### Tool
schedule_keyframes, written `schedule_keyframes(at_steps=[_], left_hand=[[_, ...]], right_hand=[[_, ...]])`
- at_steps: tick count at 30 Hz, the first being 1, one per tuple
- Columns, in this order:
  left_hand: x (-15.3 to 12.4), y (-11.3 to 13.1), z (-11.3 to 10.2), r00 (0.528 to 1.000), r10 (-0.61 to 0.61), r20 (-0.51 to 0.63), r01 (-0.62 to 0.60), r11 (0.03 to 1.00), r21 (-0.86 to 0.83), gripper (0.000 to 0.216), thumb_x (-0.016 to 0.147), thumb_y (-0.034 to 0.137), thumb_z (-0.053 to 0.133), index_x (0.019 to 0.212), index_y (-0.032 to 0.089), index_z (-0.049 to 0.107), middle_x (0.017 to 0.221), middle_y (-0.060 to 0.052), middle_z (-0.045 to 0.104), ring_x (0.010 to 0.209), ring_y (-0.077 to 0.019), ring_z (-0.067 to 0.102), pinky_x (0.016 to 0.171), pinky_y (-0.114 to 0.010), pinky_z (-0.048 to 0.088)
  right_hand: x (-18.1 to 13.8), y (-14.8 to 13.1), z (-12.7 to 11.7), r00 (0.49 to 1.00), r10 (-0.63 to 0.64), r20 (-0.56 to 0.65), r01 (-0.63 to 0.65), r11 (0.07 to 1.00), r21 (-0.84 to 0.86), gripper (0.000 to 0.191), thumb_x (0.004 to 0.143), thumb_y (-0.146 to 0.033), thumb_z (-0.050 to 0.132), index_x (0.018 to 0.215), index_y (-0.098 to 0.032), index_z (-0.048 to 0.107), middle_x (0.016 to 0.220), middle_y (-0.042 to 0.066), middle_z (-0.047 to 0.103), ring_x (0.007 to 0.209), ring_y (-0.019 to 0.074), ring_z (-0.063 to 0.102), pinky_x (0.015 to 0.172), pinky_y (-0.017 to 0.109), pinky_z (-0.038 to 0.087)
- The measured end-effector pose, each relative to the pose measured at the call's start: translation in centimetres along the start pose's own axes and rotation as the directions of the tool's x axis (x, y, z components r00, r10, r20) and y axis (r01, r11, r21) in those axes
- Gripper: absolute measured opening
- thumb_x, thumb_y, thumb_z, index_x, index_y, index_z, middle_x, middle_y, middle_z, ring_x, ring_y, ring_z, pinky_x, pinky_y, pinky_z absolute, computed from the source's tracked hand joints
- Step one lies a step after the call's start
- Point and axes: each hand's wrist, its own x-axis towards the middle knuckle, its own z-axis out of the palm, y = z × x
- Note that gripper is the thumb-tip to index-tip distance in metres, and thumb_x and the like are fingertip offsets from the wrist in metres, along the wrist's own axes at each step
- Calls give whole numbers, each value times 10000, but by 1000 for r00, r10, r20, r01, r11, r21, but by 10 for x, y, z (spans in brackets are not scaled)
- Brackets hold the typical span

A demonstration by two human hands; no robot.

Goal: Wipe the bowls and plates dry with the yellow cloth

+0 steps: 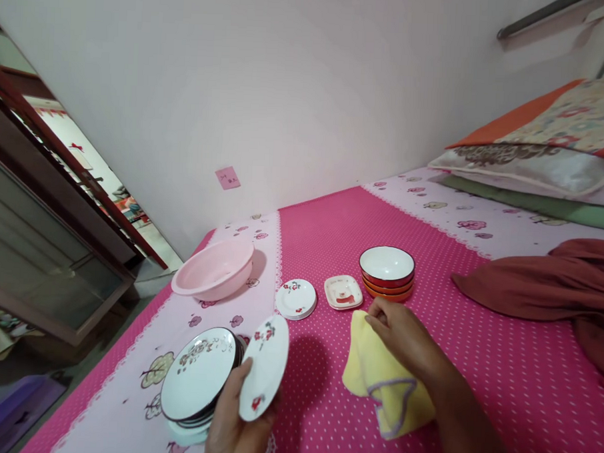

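Observation:
My left hand (241, 411) grips a small white plate (266, 368) with red flowers, tilted up off the bed. In my right hand (395, 331) a yellow cloth (382, 383) with a purple edge is pinched and hangs down. Just beyond the held plate lies a stack of small flowered plates (296, 300). Beside it sit squarish dishes (343, 292) with a red picture. Several bowls (387, 273), white inside and red-orange outside, are nested beyond my right hand. Left of my left hand stands a pile of larger dark-rimmed plates (199, 372).
A pink basin (215, 269) rests on the bed near the wall. Stacked pillows (540, 157) and a dark red cloth (534, 283) lie to the right. The pink dotted bedspread (327, 221) spreads beneath everything. A purple container (16, 414) is on the floor at left.

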Motion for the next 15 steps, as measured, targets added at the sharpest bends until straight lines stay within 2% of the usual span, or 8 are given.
schedule_keyframes(at_steps=[3, 6, 8, 10, 12, 14, 15], left_hand=[[4, -12, 37, 998, -53, -38, 48, 990, -132, 612, 954, 78, 587, 1547, 192, 493, 1135, -137, 823, 1045, -286, 792, 939, -430, 636], [5, -13, 62, 999, -22, -29, 16, 979, -203, 620, 1001, 46, 504, 1606, 153, 419, 1126, -165, 820, 1049, -282, 791, 1062, -487, 573], [7, -11, 73, 1000, -7, -29, 1, 978, -210, 607, 1016, 46, 485, 1612, 133, 408, 1136, -173, 815, 1052, -275, 790, 1101, -483, 544], [12, -9, 82, 1000, -16, -17, 12, 979, -203, 595, 1016, 56, 502, 1603, 114, 421, 1157, -183, 807, 1045, -272, 792, 1101, -469, 544], [18, -7, 91, 1000, -26, 7, 27, 981, -190, 577, 1008, 62, 526, 1579, 98, 456, 1165, -186, 805, 1002, -265, 803, 1068, -452, 570], [23, -5, 99, 999, -35, 31, 40, 983, -179, 555, 1001, 65, 538, 1553, 84, 486, 1159, -187, 806, 935, -252, 813, 1019, -436, 602], [25, -4, 102, 998, -43, 46, 50, 983, -176, 550, 1000, 69, 538, 1547, 84, 491, 1160, -186, 806, 909, -247, 815, 1001, -435, 611]], right_hand=[[1, 2, 3, 1000, 25, -15, -25, 1000, 4, 219, 965, -346, 481, 774, -238, 483, 735, 27, 628, 696, 206, 585, 633, 306, 350], [2, 6, 9, 999, 33, 6, -33, 999, 25, 161, 956, -327, 507, 827, -231, 496, 785, 23, 645, 726, 200, 599, 654, 300, 369], [1, 9, 16, 997, 43, 62, -42, 999, -10, 146, 900, -321, 603, 845, -224, 508, 823, 22, 655, 753, 201, 606, 658, 296, 363], [0, 11, 23, 990, 68, 120, -56, 994, -98, 175, 825, -265, 676, 813, -217, 509, 820, 19, 648, 755, 197, 597, 644, 290, 332], [-1, 10, 25, 986, 84, 145, -59, 984, -167, 171, 784, -182, 661, 757, -211, 494, 781, 11, 629, 730, 182, 573, 632, 286, 297], [-4, 4, 21, 987, 48, 150, -30, 992, -123, 153, 786, -164, 611, 724, -212, 480, 746, 5, 607, 705, 172, 551, 621, 283, 293], [-5, 0, 16, 990, 14, 144, -8, 999, -43, 128, 793, -185, 594, 730, -214, 487, 747, 4, 606, 709, 175, 553, 620, 279, 313]])
